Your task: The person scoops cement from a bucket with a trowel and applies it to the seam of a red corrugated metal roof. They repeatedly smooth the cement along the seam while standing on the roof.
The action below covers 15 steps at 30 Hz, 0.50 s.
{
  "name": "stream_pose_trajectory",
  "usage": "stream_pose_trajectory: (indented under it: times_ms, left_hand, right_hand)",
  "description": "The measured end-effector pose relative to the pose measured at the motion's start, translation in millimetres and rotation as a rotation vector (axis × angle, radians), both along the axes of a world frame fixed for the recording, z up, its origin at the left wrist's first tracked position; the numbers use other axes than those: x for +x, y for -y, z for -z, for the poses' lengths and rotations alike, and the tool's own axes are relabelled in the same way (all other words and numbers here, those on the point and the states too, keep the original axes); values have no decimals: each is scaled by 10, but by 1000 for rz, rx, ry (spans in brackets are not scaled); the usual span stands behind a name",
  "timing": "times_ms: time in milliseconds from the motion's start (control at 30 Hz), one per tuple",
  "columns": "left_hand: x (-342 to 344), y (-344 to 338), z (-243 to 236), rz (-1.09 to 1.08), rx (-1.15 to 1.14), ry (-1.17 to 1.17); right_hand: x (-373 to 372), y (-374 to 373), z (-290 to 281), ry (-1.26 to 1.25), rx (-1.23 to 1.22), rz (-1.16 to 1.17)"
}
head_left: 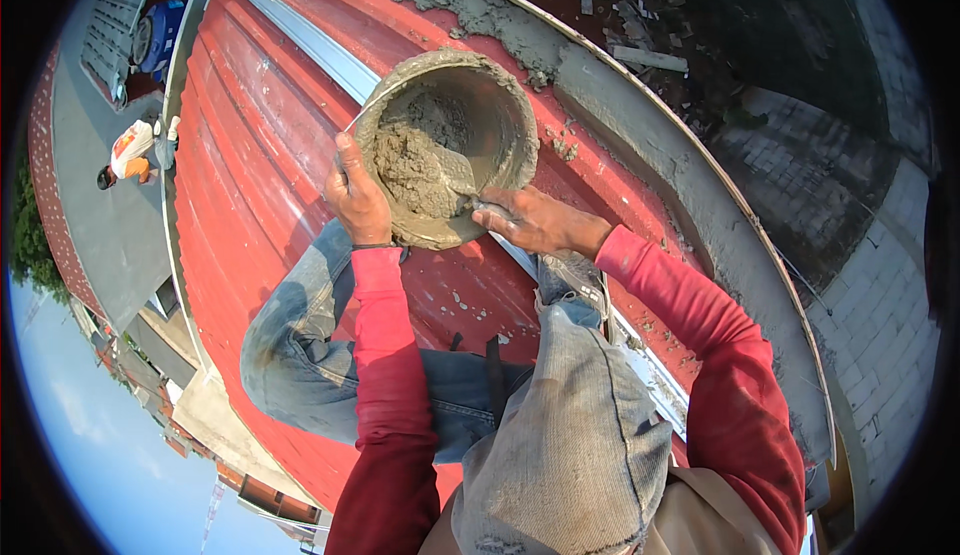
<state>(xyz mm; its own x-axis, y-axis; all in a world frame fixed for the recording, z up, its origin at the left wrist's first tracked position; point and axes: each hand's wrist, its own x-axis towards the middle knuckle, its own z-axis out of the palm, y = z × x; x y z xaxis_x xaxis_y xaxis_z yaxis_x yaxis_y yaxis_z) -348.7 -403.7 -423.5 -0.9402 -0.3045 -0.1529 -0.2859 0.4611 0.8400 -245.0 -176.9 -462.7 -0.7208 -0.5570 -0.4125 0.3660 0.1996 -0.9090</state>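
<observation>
A mortar-crusted bucket [515,120] is tipped so that its mouth shows, above my bent legs in jeans. Grey wet mortar [405,170] is heaped on its left side. My left hand [358,195] grips the bucket at its left rim, thumb up along the edge. In my right hand [540,221] is the handle of a trowel, fingers closed round it at the bucket's lower right rim. The trowel's blade [455,170] lies inside the bucket against the mortar and is coated with it.
I sit on a red ribbed metal roof [250,135], crossed by a pale metal strip [300,25]. A mortar-covered ledge [620,115] curves along the right, with a drop and rubble beyond. Far left are another person [132,150] and a blue barrel [158,37].
</observation>
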Motion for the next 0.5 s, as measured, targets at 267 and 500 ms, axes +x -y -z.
stream_pose_trajectory:
  times_ms: [267, 500]
  left_hand:
    - [-76, 300, 157, -264, 161, 48]
    - [-27, 489, 183, -376, 286, 142]
  right_hand:
    - [44, -336, -553, 10, 58, 245]
    - [-386, -674, -489, -321, 665, 403]
